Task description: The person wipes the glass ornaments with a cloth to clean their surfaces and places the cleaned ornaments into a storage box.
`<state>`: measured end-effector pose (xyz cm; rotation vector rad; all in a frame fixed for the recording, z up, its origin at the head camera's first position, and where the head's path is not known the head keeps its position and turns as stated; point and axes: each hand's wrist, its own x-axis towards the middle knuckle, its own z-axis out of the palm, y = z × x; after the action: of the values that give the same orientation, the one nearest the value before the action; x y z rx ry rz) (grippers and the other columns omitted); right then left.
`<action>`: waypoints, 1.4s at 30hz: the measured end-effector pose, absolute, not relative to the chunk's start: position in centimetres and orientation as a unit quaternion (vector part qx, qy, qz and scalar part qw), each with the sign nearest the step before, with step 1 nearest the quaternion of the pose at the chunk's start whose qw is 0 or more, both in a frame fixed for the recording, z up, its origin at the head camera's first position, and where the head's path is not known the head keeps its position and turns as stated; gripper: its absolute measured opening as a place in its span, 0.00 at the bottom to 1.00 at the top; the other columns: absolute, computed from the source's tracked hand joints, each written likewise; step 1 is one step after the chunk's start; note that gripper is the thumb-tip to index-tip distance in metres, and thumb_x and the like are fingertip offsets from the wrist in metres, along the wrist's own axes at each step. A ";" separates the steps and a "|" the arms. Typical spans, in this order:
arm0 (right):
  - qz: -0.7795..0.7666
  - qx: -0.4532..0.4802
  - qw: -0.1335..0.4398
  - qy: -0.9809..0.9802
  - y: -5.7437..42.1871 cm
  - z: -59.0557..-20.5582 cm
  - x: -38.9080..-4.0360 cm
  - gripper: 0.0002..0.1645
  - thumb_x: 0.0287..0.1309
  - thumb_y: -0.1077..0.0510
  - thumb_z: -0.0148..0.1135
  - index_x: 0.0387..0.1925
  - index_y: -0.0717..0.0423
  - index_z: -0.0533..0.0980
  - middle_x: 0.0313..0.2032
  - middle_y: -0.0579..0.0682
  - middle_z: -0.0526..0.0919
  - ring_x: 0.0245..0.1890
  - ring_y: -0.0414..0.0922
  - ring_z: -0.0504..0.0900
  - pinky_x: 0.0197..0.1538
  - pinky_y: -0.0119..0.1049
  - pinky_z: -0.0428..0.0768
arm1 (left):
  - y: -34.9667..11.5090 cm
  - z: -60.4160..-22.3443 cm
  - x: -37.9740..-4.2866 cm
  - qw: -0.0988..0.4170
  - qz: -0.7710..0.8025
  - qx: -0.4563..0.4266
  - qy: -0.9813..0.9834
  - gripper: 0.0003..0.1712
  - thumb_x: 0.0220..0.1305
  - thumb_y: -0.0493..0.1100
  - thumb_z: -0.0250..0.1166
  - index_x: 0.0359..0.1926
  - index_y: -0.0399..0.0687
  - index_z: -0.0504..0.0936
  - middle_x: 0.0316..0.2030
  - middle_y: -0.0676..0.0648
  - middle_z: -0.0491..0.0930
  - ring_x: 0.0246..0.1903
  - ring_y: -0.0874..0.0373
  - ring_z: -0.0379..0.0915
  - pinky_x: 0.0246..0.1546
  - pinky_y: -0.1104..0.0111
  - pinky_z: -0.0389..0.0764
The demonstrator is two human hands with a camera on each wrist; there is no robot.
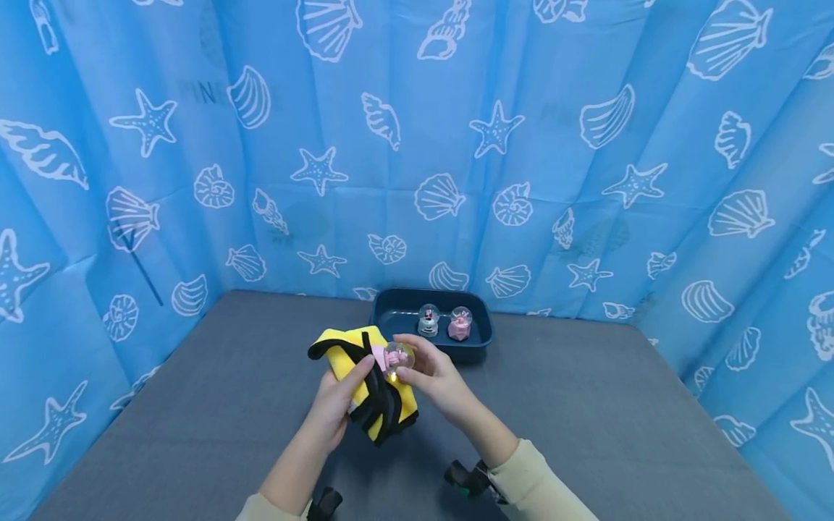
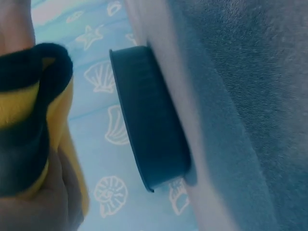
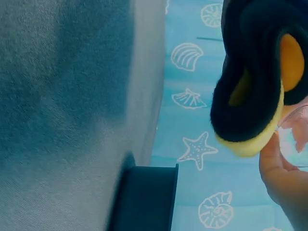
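Note:
My left hand grips a folded yellow cloth with black edging, its thumb lying on top near a small snow globe. The globe is tipped on its side, its pink base against the cloth and its clear dome to the right. Thumb and fingers of my right hand pinch the dome. The right wrist view shows the cloth hanging in folds beside the dome, which the frame edge cuts off. In the left wrist view the cloth hides most of the left hand.
Behind the hands, a dark blue tray stands on the grey tabletop. In it are a snow globe with a white base and one with a pink base. A blue shell-patterned curtain hangs around the table.

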<state>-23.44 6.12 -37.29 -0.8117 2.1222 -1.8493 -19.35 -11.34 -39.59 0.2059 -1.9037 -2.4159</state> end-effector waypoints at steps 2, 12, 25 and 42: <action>-0.626 -0.264 0.105 0.726 6.0 -37.1 -23.7 0.27 0.71 0.57 0.53 0.67 0.62 0.63 0.64 0.63 0.68 0.55 0.55 0.74 0.58 0.46 0.75 | -11.0 -39.5 -19.8 0.047 -0.781 0.073 -0.619 0.36 0.65 0.49 0.63 0.65 0.36 0.57 0.51 0.41 0.70 0.46 0.54 0.73 0.52 0.60 0.75; -0.567 -0.195 0.017 0.800 5.3 -36.1 -25.3 0.21 0.70 0.49 0.53 0.53 0.61 0.74 0.38 0.55 0.77 0.37 0.50 0.76 0.45 0.45 0.79 | -10.1 -38.8 -22.2 0.098 -0.770 0.036 -0.630 0.35 0.63 0.45 0.66 0.65 0.41 0.59 0.54 0.40 0.70 0.50 0.49 0.71 0.55 0.56 0.74; -0.573 -0.193 -0.053 0.795 9.0 -35.4 -25.3 0.22 0.66 0.55 0.59 0.58 0.62 0.74 0.36 0.53 0.74 0.31 0.43 0.72 0.32 0.30 0.73 | -6.8 -37.9 -24.2 0.019 -0.780 -0.017 -0.625 0.35 0.65 0.48 0.64 0.65 0.41 0.58 0.53 0.40 0.71 0.48 0.53 0.74 0.53 0.62 0.75; -0.602 -0.103 -0.047 0.790 9.9 -35.5 -25.3 0.24 0.66 0.50 0.59 0.51 0.64 0.65 0.26 0.52 0.70 0.22 0.44 0.70 0.27 0.31 0.73 | -5.3 -38.1 -23.9 0.032 -0.790 0.001 -0.612 0.33 0.67 0.47 0.62 0.65 0.40 0.58 0.54 0.39 0.69 0.49 0.51 0.72 0.54 0.60 0.75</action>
<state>-25.34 9.92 -35.47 -0.3328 2.5610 -1.9508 -23.90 -5.26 -38.06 0.0044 -1.8855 -2.4326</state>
